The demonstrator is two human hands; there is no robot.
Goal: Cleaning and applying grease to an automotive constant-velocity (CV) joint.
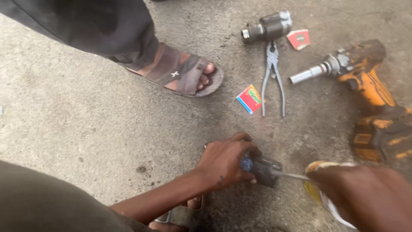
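My left hand (225, 163) presses a small dark part (265, 170) with a blue piece onto the concrete floor, fingers wrapped around its left end. My right hand (362, 195) grips a screwdriver (296, 175) by its yellow handle, and the metal shaft points left into the dark part. Both hands are low in the view, close together.
Pliers (273, 77) lie on the floor above my hands, beside a small colourful box (249, 99). A grey metal cylinder part (268, 28) and a red packet (298, 39) lie further back. A dirty orange power drill (369, 94) lies right. Another person's sandalled foot (184, 73) stands upper left.
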